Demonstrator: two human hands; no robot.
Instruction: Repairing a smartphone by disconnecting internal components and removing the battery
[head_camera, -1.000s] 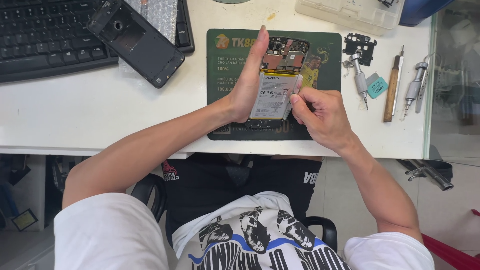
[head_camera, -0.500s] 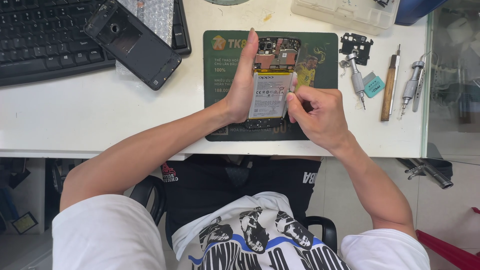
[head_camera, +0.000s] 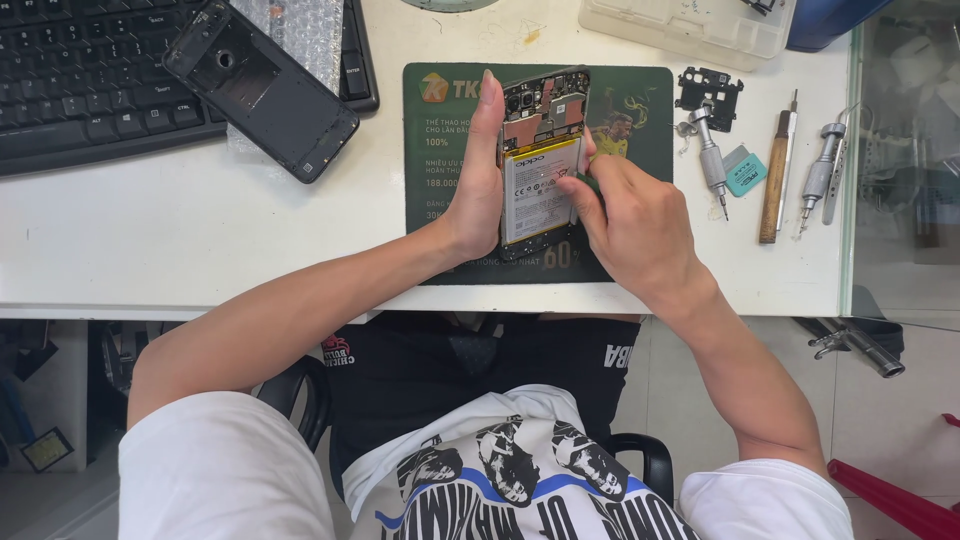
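An opened phone (head_camera: 538, 165) with its white battery and circuit board exposed lies on a green mat (head_camera: 640, 110) at the desk's front. My left hand (head_camera: 478, 185) lies flat along the phone's left edge and steadies it. My right hand (head_camera: 625, 215) rests on the phone's right side, its fingertips pressing on the battery. Whether the right hand holds a small tool is hidden by the fingers.
The phone's black back cover (head_camera: 262, 88) lies on a black keyboard (head_camera: 90, 80) at the left. Right of the mat lie a black bracket (head_camera: 709, 92), screwdrivers (head_camera: 708, 160) (head_camera: 817, 172), a wooden-handled tool (head_camera: 775, 175) and a teal pick (head_camera: 745, 170). A clear tray (head_camera: 690, 25) sits at the back.
My right hand has moved left from the phone's right edge onto the battery. The left hand stays against the phone's left side.
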